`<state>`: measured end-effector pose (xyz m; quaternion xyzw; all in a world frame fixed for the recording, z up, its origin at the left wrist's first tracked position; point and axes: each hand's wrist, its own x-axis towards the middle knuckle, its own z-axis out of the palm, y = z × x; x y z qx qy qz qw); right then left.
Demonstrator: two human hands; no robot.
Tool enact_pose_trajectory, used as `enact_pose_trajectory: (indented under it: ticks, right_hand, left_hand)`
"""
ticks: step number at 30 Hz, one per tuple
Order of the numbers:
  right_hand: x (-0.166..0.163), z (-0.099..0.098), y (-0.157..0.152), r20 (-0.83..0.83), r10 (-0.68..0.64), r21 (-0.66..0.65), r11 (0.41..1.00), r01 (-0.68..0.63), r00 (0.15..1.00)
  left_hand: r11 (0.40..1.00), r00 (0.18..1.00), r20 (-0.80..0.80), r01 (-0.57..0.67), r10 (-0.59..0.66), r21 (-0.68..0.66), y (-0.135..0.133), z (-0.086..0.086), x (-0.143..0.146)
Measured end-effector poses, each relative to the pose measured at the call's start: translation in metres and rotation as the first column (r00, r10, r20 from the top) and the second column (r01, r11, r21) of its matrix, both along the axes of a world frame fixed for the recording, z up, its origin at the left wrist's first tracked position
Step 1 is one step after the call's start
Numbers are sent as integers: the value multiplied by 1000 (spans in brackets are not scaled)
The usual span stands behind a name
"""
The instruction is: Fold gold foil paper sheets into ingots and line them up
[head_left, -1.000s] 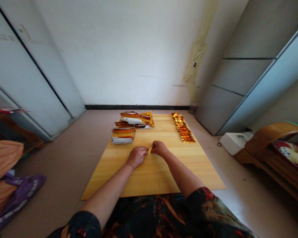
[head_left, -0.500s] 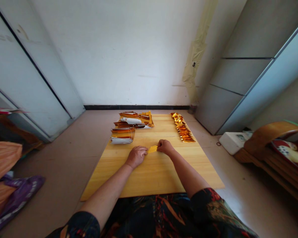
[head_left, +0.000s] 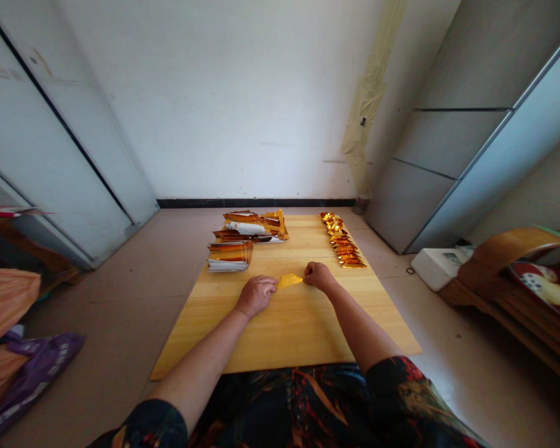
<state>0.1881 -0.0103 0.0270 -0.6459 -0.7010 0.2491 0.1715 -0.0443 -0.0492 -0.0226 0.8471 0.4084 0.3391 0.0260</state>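
A small piece of folded gold paper (head_left: 289, 281) lies just above the wooden table (head_left: 280, 339), between my two hands. Its left end is gripped by the closed fingers of my left hand (head_left: 256, 294), which rests on the tabletop. My right hand (head_left: 320, 276) is closed in a pinch at the pointed right end. The paper tapers to that tip, and both ends are partly hidden by my fingers.
Stacks of shiny gold sheets (head_left: 230, 254) and more foil sheets (head_left: 249, 227) lie at the table's far left. A row of folded gold foil pieces (head_left: 345, 246) runs along the far right edge. Beyond stand a white wall (head_left: 242, 106) and a grey refrigerator (head_left: 441, 137).
My right hand has shifted slightly to the right. More of the gold paper shows, now tapering to a point on the right. My left hand has stayed nearly still.
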Motion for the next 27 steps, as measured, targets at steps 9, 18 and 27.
enact_pose_trajectory:
  ticks: [9,18,27]
  right_hand:
    - [1,-5,-11,-6,250,140,959,-246,968]
    - [-3,-9,-16,-70,169,116,980,-161,983]
    - [-14,-20,-11,-350,91,149,988,-41,932]
  left_hand:
    - [1000,1000,1,4,-4,23,0,0,0]
    - [1000,1000,2,-6,6,13,-1,-1,-1]
    - [1000,1000,-3,-8,8,-16,-5,5,2]
